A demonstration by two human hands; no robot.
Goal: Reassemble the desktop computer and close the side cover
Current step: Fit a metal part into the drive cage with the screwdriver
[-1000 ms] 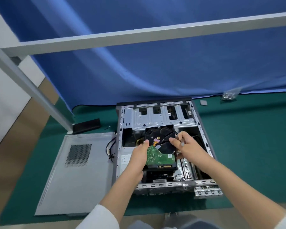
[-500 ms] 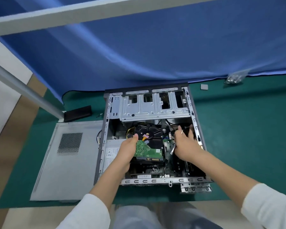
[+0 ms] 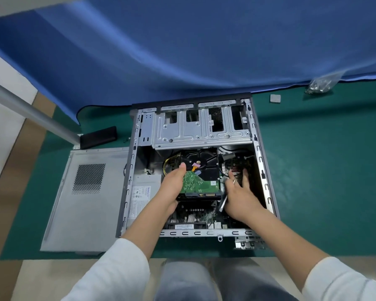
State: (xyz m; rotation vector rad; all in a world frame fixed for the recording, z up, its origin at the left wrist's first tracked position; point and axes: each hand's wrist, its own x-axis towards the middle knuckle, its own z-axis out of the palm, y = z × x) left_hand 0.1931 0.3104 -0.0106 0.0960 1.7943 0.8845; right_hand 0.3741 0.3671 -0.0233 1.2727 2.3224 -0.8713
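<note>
While gripped along its left edge by the left hand point(image 3: 173, 187), black hard drive with green circuit board point(image 3: 199, 178) hovers inside open grey metal computer case point(image 3: 267, 181), long axis toward silver drive cage point(image 3: 202, 129) beyond; right hand point(image 3: 240, 195), fingers extended, beside its right edge.

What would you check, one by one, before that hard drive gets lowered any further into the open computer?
1. Drive held firmly: ok. The left hand grips the hard drive at its left edge, circuit board facing up.
2. Right hand out of the drive's path: ok. It reaches into the case beside the drive; whether it holds anything, cannot tell.
3. Yellow wires clear of the drive: cannot tell; they curve close to its left side.
4. Spot beneath the drive free: cannot tell, hidden by the drive.
5. Side cover out of the way: ok. It lies flat on the green mat, left of the case.
</note>
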